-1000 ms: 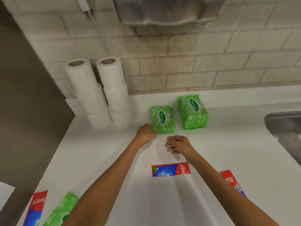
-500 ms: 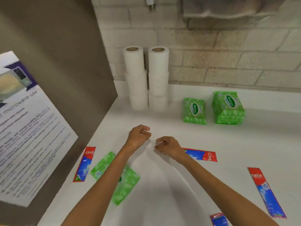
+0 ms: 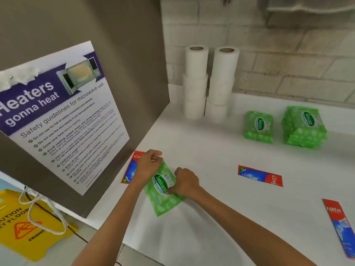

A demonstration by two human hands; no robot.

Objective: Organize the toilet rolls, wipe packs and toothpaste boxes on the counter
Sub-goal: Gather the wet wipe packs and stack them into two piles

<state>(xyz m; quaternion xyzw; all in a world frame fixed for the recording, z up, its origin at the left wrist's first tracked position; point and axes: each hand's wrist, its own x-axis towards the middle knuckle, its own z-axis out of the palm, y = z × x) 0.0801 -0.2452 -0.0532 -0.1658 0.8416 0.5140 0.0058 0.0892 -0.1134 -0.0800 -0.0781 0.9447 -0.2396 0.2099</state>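
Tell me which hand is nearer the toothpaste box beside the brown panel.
Left. The left hand overlaps the right edge of that toothpaste box; the right hand sits farther right, across the wipe pack.

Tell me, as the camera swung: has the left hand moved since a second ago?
Yes: from the flat wipe pack beside the toilet rolls, the left hand came back toward the near counter edge, onto the loose wipe pack.

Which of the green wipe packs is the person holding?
The wipe pack at the counter's left edge, askew beside a toothpaste box, gripped by the left hand and right hand. The single pack and the stack sit untouched nearer the wall.
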